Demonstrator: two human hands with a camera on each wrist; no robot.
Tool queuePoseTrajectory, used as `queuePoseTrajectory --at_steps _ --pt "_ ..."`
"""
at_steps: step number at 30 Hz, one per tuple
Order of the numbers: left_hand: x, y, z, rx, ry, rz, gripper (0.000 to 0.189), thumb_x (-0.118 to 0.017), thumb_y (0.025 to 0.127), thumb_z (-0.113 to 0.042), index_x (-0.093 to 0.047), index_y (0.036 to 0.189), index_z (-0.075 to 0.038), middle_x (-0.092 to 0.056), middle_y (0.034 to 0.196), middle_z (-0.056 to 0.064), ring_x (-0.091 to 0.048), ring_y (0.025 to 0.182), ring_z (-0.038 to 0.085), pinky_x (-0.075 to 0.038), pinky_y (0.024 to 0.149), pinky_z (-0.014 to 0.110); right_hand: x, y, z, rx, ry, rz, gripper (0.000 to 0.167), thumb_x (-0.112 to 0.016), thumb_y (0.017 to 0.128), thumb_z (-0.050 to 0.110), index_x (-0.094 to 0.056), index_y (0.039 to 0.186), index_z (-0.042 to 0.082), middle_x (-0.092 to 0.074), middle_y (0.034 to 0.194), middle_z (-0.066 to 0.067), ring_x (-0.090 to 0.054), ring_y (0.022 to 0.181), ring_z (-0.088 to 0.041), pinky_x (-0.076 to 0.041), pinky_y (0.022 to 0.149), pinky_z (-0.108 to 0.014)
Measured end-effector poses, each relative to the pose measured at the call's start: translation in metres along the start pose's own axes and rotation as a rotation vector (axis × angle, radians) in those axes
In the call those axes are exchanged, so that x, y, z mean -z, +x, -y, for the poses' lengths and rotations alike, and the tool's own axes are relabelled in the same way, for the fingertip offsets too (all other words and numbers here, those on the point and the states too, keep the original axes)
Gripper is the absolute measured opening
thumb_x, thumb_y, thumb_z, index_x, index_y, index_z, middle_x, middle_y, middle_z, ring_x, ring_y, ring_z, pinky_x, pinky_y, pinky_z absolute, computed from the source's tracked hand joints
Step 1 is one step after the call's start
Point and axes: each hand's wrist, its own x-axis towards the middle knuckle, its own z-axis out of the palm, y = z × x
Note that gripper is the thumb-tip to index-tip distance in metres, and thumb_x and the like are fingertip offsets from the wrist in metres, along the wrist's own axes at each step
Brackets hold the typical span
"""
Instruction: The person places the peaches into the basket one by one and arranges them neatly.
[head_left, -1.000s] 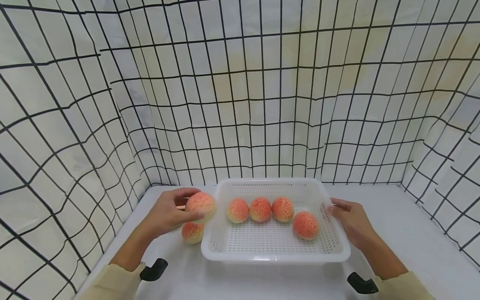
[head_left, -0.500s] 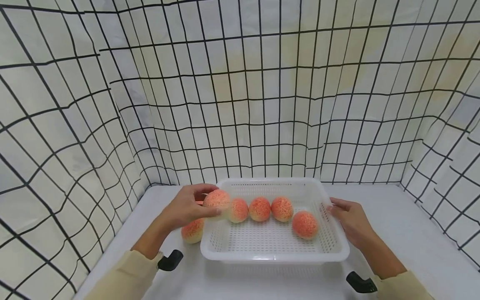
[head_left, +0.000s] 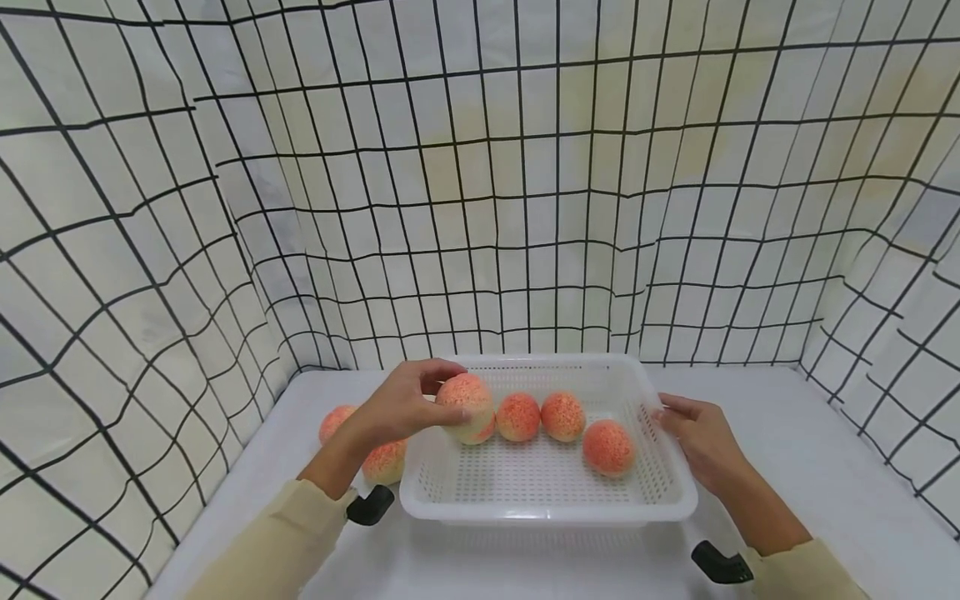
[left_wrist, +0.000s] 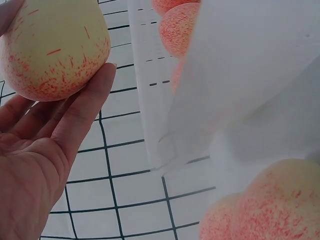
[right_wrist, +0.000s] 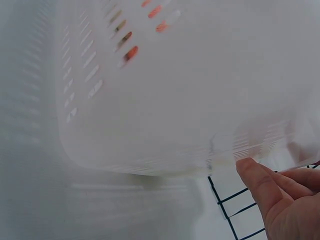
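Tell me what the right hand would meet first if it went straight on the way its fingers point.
The near-hand side wall of the white basket; the right hand's fingertips already seem to touch it, though exact contact is hard to judge.

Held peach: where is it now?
In the head view, the held peach is in the left hand, seen over the left end of the white basket, partly hiding another peach.

Left wrist view: the left hand (left_wrist: 40, 160) holds a yellow peach (left_wrist: 57, 47), red-speckled below, at upper left. Beside it, the white basket (left_wrist: 245, 55) partly hides upper peaches (left_wrist: 180, 30). Lower right, overlapping peaches (left_wrist: 285, 205), cropped; behind, a dark grid (left_wrist: 111, 176).
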Motion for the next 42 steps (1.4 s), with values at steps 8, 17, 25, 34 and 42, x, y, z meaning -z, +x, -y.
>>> queuePoseTrajectory --at_steps 8,17,25,34,42 --pt "-0.008 0.014 -0.009 -0.038 0.031 0.057 0.061 -0.087 0.083 -0.030 -0.066 0.137 -0.014 -0.074 0.120 0.001 -0.068 0.105 0.019 -0.058 0.088 0.032 0.001 0.002 0.001 -0.003 0.023 0.011 0.060 -0.054 0.110 0.030 -0.036 0.160 0.001 -0.048 0.155 -0.030 -0.072 0.115 -0.027 -0.063 0.091 -0.040" --pt "-0.015 0.028 -0.018 -0.086 0.069 0.097 0.058 -0.088 0.082 -0.029 -0.068 0.134 -0.014 -0.074 0.120 0.000 -0.069 0.105 0.017 -0.059 0.087 0.032 0.005 0.004 0.000 -0.002 0.025 0.019 0.061 -0.053 0.110 0.029 -0.034 0.160 0.000 -0.048 0.155 -0.031 -0.072 0.110 -0.020 -0.064 0.089 -0.039" --pt "-0.021 0.041 -0.022 -0.070 0.086 0.101 0.058 -0.088 0.081 -0.031 -0.069 0.134 -0.017 -0.073 0.124 -0.002 -0.069 0.104 0.017 -0.058 0.088 0.031 0.004 0.005 -0.001 -0.021 0.031 0.003 0.061 -0.053 0.110 0.031 -0.036 0.160 0.002 -0.047 0.156 -0.029 -0.073 0.109 -0.021 -0.064 0.089 -0.039" --pt "-0.034 0.058 -0.019 -0.095 0.104 0.129 0.051 -0.088 0.082 -0.030 -0.072 0.129 -0.015 -0.075 0.117 -0.003 -0.067 0.105 0.015 -0.057 0.092 0.032 0.003 0.004 -0.003 -0.027 0.040 0.008 0.060 -0.053 0.110 0.029 -0.035 0.160 0.002 -0.048 0.156 -0.029 -0.073 0.110 -0.021 -0.064 0.089 -0.040" --pt "-0.045 0.067 -0.014 -0.067 0.135 0.142 0.051 -0.088 0.082 -0.032 -0.073 0.129 -0.018 -0.074 0.120 -0.004 -0.066 0.107 0.014 -0.057 0.093 0.034 0.000 0.003 -0.004 -0.024 0.052 0.010 0.060 -0.053 0.110 0.029 -0.035 0.160 0.003 -0.048 0.156 -0.029 -0.072 0.111 -0.022 -0.064 0.090 -0.040"
